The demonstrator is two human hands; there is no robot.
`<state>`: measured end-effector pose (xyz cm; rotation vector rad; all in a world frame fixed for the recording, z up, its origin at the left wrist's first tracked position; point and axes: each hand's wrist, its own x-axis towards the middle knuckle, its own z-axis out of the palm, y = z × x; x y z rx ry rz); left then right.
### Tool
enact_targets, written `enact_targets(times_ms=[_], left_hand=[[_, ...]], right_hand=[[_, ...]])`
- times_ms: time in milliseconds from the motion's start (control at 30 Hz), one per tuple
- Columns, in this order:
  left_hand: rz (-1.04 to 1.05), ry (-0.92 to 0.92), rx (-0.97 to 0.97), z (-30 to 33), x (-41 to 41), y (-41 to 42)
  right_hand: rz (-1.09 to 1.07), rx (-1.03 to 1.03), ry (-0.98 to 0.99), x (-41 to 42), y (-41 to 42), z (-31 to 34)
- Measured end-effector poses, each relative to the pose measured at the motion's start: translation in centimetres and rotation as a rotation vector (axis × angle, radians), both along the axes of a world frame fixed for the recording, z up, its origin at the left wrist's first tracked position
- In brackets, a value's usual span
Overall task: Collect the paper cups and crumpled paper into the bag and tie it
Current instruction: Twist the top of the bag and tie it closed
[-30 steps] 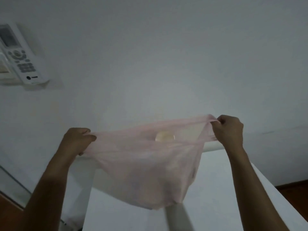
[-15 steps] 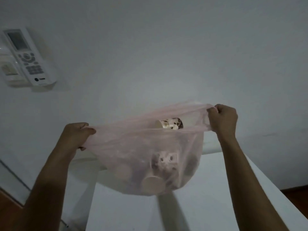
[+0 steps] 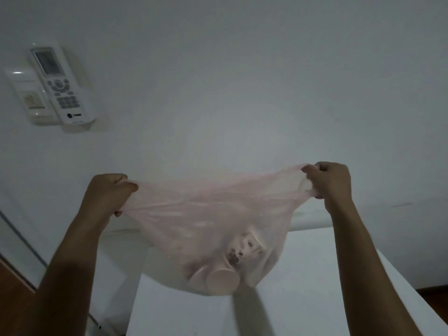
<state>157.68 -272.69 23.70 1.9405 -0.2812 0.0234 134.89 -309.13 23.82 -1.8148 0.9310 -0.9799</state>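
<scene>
Left hand (image 3: 109,192) and right hand (image 3: 327,180) each gripping bag (image 3: 194,214), blurred paper cups (image 3: 223,282) inside

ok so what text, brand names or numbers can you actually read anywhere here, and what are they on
No text here reads clearly.
Remote control on the wall: a round logo and a short word near its bottom end, too blurred to read; button markings and screen also unreadable.
Wall plate behind the remote: faint markings, unreadable.
Paper cup inside the pink bag: dark printed spots, a pattern, not letters.

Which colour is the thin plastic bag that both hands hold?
Pale translucent pink plastic bag, seen in the head view.
</scene>
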Motion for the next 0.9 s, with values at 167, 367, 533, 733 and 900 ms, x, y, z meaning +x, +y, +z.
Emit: enact_targets(times_ms=[167, 367, 533, 733, 900], left_hand=[[0.038, 0.155, 0.116, -0.7, -0.3, -0.6], [-0.035, 0.183, -0.084, -1.4, -0.4, -0.3], [-0.32, 0.218, -0.508, -6.6, -1.0, -1.2], [-0.239, 0.216, -0.24, -12.0, -4.3, -4.4], [-0.22, 0.297, -0.507, -10.6, -2.9, -4.9]], right_hand=[[0.062, 0.135, 0.209, -0.1, 0.2, -1.0], [0.127, 0.246, -0.024, -0.4, 0.1, -2.5], [0.469, 0.498, -0.314, -2.2, 0.4, -7.5], [0.705, 0.434, -0.081, -2.0, 4.3, -12.4], [0.478, 0.471, -0.327, -0.9, 4.4, -11.3]])
